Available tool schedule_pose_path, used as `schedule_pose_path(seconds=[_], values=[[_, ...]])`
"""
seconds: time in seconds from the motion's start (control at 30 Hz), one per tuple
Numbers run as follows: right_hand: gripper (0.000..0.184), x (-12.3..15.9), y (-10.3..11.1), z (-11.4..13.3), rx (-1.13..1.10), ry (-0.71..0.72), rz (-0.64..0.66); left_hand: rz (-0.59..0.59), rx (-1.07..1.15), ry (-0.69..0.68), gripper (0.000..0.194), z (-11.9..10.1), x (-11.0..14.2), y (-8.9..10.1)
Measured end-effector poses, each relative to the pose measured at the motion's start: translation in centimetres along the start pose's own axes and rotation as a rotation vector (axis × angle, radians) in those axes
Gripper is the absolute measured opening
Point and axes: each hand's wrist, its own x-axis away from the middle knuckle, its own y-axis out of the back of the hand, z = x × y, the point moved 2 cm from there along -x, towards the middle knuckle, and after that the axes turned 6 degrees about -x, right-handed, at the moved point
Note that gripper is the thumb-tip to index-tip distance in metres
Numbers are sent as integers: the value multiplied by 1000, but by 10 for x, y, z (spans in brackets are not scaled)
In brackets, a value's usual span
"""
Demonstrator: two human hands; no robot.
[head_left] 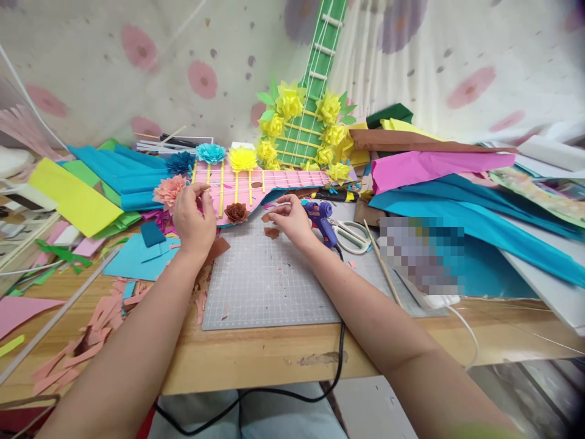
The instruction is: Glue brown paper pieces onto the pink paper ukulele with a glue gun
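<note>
A pink paper guitar (pixel 269 180) lies across the back of the grey cutting mat (pixel 274 286), trimmed with a yellow flower (pixel 243 158), a light blue flower (pixel 210 153), a salmon flower (pixel 170 191) and a brown flower (pixel 236 212). My left hand (pixel 194 216) is at its left end beside the salmon flower, fingers curled together; anything in them is hidden. Over the mat, my right hand (pixel 291 221) pinches a small brown paper piece (pixel 265 217) at its fingertips. Another brown scrap (pixel 272 233) lies just below.
Right of my right hand are a purple glue gun (pixel 322 219), scissors (pixel 351 236) and a wooden stick (pixel 382 265). A green paper guitar (pixel 315 85) leans behind. Folded coloured paper (pixel 439 171) and salmon scraps (pixel 91 335) flank the mat. A black cord (pixel 342 347) hangs over the front edge.
</note>
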Motion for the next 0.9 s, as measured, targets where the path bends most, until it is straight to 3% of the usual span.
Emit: schedule_pose_path(seconds=[0.07, 0.2, 0.33, 0.57, 0.9], values=[[30, 2, -1, -1, -14, -21, -23, 36, -3, -32, 17, -2, 2, -6], [31, 3, -3, -3, -18, -33, -41, 233, -49, -163, 13, -22, 13, -21], [31, 4, -2, -2, 67, 24, -93, 338, -127, -264, 32, -37, 21, -32], [28, 10, -8, 6, 98, 13, -102, 294, -121, -218, 28, -24, 18, -35], [28, -15, -37, 13, 265, 127, -29, 237, -152, -223, 12, -16, 15, -23]])
